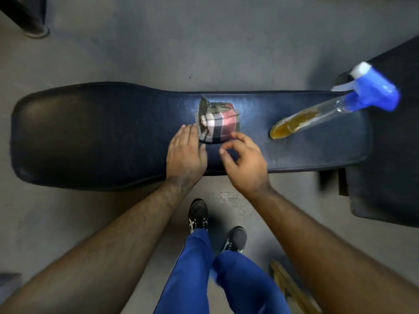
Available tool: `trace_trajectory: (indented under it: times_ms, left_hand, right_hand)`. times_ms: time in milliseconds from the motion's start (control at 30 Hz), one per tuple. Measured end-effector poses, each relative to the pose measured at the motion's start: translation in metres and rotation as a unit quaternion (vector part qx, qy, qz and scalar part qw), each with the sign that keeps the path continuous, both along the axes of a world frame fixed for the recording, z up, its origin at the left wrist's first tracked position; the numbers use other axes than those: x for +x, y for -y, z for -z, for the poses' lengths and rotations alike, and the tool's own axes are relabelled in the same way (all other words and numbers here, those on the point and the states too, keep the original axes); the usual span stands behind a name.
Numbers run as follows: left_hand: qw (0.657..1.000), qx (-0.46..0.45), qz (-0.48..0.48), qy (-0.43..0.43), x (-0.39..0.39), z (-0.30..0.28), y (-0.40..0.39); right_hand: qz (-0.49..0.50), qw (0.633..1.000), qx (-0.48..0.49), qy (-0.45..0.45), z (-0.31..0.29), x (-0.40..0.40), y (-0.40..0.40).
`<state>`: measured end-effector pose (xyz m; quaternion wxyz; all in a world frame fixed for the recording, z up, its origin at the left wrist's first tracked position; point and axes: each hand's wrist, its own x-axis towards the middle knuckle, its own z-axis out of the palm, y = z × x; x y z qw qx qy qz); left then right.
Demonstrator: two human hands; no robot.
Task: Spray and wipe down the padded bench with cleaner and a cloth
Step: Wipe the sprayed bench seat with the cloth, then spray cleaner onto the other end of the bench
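Observation:
A dark blue padded bench (90, 137) runs left to right across the view. A folded plaid cloth (218, 124) lies on its middle. My left hand (186, 157) rests flat on the pad, fingertips touching the cloth's left edge. Just right of it, my right hand (244, 162) hovers with fingers loosely curled at the cloth's lower right corner, holding nothing. A clear spray bottle (317, 114) with amber liquid and a blue trigger head stands on the bench's right end, away from both hands.
Grey concrete floor (204, 53) surrounds the bench. A second dark pad (390, 155) sits at the right edge. A black post base (34, 28) stands top left. Wooden slats (292, 288) lie on the floor bottom right, near my feet (199, 214).

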<state>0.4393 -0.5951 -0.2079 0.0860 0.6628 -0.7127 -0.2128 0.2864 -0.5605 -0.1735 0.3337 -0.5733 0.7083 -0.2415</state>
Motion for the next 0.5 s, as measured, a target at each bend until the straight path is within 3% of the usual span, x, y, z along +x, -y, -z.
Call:
trace_trajectory:
  times_ms: [100, 300, 400, 500]
  left_hand:
    - [0.999, 0.011, 0.025, -0.024, -0.02, -0.019, -0.007]
    - [0.993, 0.039, 0.097, -0.051, -0.086, -0.043, -0.009]
    - [0.994, 0.04, 0.088, -0.058, -0.119, -0.054, -0.012]
    - [0.995, 0.046, 0.052, -0.065, -0.144, -0.066, -0.012]
  right_hand:
    - [0.138, 0.986, 0.025, 0.087, -0.023, -0.046, -0.024]
    - [0.296, 0.947, -0.039, 0.116, -0.035, -0.123, -0.021]
    - [0.297, 0.941, -0.055, 0.155, -0.042, -0.153, -0.007]
    - [0.234, 0.953, -0.061, 0.185, -0.053, -0.175, 0.015]
